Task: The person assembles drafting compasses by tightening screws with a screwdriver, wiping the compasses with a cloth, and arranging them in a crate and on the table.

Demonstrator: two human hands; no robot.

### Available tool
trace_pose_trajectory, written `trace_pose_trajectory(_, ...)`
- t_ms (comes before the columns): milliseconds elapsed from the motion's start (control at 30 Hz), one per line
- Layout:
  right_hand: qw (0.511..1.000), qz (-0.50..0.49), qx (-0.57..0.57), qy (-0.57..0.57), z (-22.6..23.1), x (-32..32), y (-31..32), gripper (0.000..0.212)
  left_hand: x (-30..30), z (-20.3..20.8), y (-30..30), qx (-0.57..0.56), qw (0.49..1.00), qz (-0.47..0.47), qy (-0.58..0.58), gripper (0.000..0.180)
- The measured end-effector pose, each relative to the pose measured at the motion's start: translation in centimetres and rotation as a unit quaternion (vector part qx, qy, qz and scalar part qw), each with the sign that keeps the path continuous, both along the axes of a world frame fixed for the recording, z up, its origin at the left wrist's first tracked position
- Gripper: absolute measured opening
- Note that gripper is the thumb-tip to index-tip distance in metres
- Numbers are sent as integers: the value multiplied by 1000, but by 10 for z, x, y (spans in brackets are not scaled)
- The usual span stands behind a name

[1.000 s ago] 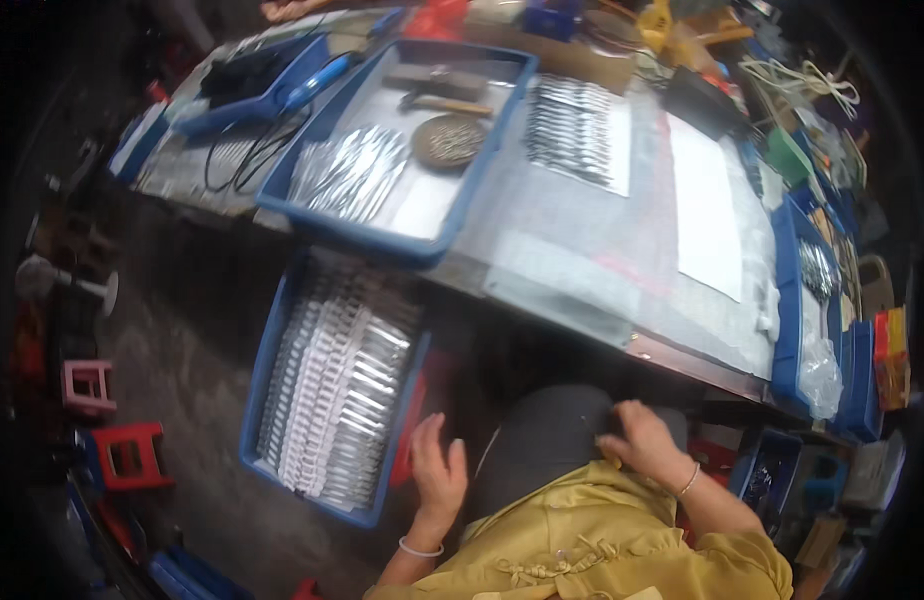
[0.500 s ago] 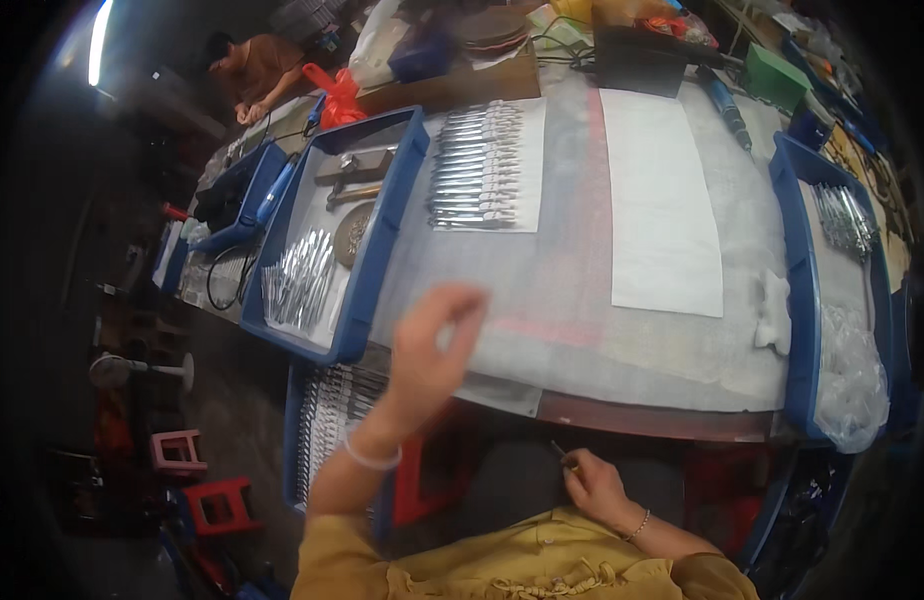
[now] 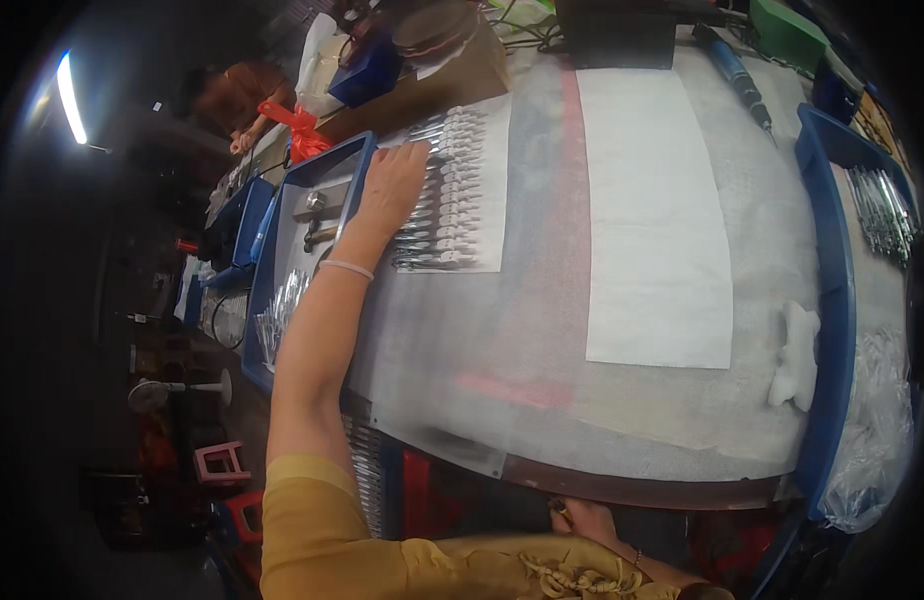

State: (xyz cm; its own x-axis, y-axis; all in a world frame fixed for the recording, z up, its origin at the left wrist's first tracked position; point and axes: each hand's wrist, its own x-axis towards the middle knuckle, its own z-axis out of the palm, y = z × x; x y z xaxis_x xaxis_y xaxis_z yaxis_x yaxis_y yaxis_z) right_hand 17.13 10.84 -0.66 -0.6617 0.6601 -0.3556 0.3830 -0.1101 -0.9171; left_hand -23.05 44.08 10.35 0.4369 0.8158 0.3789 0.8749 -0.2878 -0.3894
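Observation:
My left hand (image 3: 395, 180) is stretched out over the left edge of a neat row of slim shiny metal pieces (image 3: 460, 205) with pale ends. Its fingers are curled together at the row's upper part; whatever lies in them is hidden. The row rests on a white sheet (image 3: 490, 235). Down by my lap, below the table's front edge, my right hand (image 3: 587, 520) is closed round a thin tool (image 3: 559, 508), of which only a short end shows.
Left of the row stands a blue tray (image 3: 358, 165) with a hammer (image 3: 320, 236) and loose metal pieces (image 3: 282, 310). A bare white sheet (image 3: 657, 220) lies mid-table. To the right are a screwdriver-like power tool (image 3: 732, 75) and another blue tray (image 3: 832, 270). A person (image 3: 244, 95) sits far left.
My left hand has moved up and forward from above the table's front edge to the row of metal pieces. The view has shifted, and my right hand appears lower, still closed on the thin tool.

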Motion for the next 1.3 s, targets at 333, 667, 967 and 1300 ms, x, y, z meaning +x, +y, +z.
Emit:
trace_pose_trajectory(333, 991, -39, 129, 6, -4, -8, -4, 30, -9, 2, 9, -46, 998, -12, 30, 21)
trace_pose_trajectory(667, 995, -35, 84, -41, 0, -12, -11, 21, -9, -3, 11, -38, 999, -12, -4, 21)
trace_pose_trajectory(967, 987, -48, 152, -25, 0, -12, -16, 19, 46, 49, -98, 53, 954, -64, -289, 27)
trace_pose_trajectory(1300, 987, -61, 125, 76, 34, -11, -26, 13, 149, -6, -424, -455, 303, 128, -828, 31)
